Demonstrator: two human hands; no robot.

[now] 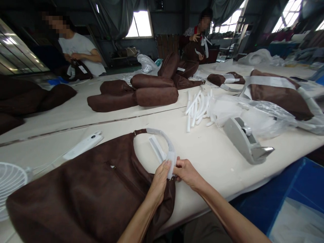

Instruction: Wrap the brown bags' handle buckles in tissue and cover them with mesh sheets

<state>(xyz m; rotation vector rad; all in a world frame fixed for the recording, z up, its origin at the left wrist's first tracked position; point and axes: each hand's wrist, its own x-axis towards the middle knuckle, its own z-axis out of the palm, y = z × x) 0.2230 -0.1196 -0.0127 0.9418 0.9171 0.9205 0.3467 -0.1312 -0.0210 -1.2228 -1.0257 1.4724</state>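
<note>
A large dark brown bag [83, 182] lies on the pale table in front of me. White wrapping [162, 135] covers much of its curved strap, and a flat white strip [157, 148] sits inside the strap's loop. My left hand [162, 175] is closed on the wrapped strap near its lower end, thumb on top. From the right, my right hand [184, 171] pinches the edge of the same wrapping, close to the metal fitting. The two hands almost touch there.
A grey tape dispenser [244, 141] stands at the right, beside clear plastic [253, 111] and white tubes [197, 109]. Brown bags [157, 96] lie farther back. A white phone [84, 145] and a fan [11, 182] are at the left. Two people work across the table.
</note>
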